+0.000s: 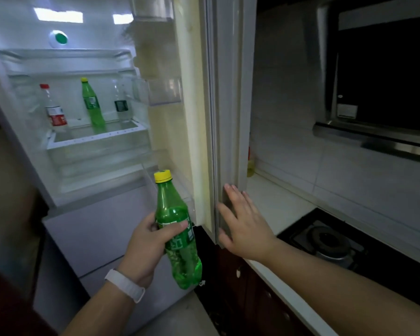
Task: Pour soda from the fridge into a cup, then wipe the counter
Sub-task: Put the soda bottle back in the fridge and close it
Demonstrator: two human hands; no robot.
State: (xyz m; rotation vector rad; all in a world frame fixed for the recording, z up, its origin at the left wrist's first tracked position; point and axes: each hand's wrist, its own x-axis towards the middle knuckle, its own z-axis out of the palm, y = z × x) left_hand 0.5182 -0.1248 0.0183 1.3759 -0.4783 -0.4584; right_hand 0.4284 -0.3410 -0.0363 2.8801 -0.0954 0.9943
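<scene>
My left hand grips a green soda bottle with a yellow cap, held upright and slightly tilted in front of the open fridge. My right hand is flat and open against the outer edge of the fridge door, fingers spread. On the lit fridge shelf stand a second green bottle, a red-capped clear bottle and a clear water bottle. No cup is in view.
A white counter runs to the right of the fridge, with a black gas stove set into it. A dark range hood hangs above. Dark cabinet fronts sit below the counter.
</scene>
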